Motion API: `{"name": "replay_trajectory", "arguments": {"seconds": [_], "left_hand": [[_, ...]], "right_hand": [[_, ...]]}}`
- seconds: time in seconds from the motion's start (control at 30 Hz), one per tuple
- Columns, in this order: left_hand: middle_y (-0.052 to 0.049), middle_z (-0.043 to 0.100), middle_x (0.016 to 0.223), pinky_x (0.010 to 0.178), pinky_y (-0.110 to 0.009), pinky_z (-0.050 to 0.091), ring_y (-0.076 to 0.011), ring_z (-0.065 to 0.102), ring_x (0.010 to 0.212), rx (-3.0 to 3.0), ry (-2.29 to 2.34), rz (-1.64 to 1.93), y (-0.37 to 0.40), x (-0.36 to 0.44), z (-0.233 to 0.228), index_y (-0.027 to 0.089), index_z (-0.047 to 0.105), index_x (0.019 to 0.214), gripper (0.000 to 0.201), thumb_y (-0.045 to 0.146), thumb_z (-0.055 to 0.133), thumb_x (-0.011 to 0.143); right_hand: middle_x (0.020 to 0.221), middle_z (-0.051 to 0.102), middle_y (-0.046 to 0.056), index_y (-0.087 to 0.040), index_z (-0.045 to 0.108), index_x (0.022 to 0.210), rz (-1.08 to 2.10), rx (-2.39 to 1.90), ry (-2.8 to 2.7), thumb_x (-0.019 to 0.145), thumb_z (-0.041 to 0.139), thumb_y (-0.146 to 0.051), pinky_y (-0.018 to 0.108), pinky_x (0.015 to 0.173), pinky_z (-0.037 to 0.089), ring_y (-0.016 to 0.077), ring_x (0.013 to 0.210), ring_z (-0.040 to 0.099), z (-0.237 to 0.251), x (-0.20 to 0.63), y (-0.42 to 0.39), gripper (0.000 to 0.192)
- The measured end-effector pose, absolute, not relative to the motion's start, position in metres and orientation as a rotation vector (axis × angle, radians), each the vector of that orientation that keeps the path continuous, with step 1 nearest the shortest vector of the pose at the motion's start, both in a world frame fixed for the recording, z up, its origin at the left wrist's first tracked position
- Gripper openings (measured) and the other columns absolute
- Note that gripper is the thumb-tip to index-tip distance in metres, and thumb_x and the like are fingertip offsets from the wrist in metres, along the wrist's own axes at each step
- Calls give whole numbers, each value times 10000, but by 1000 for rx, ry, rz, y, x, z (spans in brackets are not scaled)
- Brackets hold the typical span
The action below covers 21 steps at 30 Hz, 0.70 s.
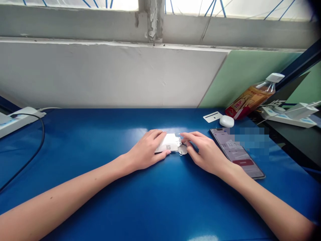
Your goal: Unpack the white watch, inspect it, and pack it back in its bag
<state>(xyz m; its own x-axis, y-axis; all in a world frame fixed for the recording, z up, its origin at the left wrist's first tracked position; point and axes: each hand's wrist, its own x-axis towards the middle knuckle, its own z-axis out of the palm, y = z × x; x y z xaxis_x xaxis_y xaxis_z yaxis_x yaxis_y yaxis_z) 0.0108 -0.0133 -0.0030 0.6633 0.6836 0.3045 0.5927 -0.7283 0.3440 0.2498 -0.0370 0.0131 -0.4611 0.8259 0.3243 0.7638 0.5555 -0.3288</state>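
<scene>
While held, white packet (168, 144) shows a QR code.

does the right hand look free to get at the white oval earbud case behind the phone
Probably yes: the right hand only rests fingertips on the small white packet, and bare blue table lies between it and the white oval earbud case.

Two bare forearms, sleeveless to the frame edge, left hand (146, 150) and right hand (204, 150) ringless.
</scene>
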Motion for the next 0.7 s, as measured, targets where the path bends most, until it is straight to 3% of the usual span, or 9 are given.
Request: {"name": "replay_trajectory", "arguments": {"seconds": [0.17,0.3,0.4,0.53,0.7], "left_hand": [[-192,529,1291,990,-467,440,-317,492,1198,2698,1013,595,-14,11,-2,105,457,1311,484,434,474,956],[-197,488,1370,1074,-474,356,-327,408,1307,2765,1007,461,-14,12,-1,78,413,1366,528,443,407,984],[-185,406,1464,1126,-492,272,-334,287,1401,2792,1013,310,-15,12,0,81,330,1435,573,439,383,991],[-182,334,1516,1139,-486,243,-325,232,1431,2776,1034,238,-15,11,1,89,282,1466,604,454,358,991],[-183,347,1510,1137,-488,248,-322,243,1429,2763,1034,267,-15,11,0,85,295,1461,600,443,373,986]], "right_hand": [[1184,656,137,-123,287,1466,255,-1163,-2467,915,408,-135,422,883,533,260,1094,601,10,246,-42,564],[1372,537,161,-128,206,1506,251,-1139,-2520,915,393,-121,424,937,514,257,1230,527,12,247,-42,621],[1283,625,125,-140,356,1445,229,-1145,-2477,910,430,-148,421,958,503,249,1235,530,16,250,-40,540],[1094,718,103,-165,640,1137,53,-1312,-2250,901,483,-217,432,906,519,274,1105,614,20,255,-36,288],[919,745,80,-175,653,1121,109,-1529,-2129,901,496,-266,399,702,550,262,813,696,19,253,-37,285]]}}
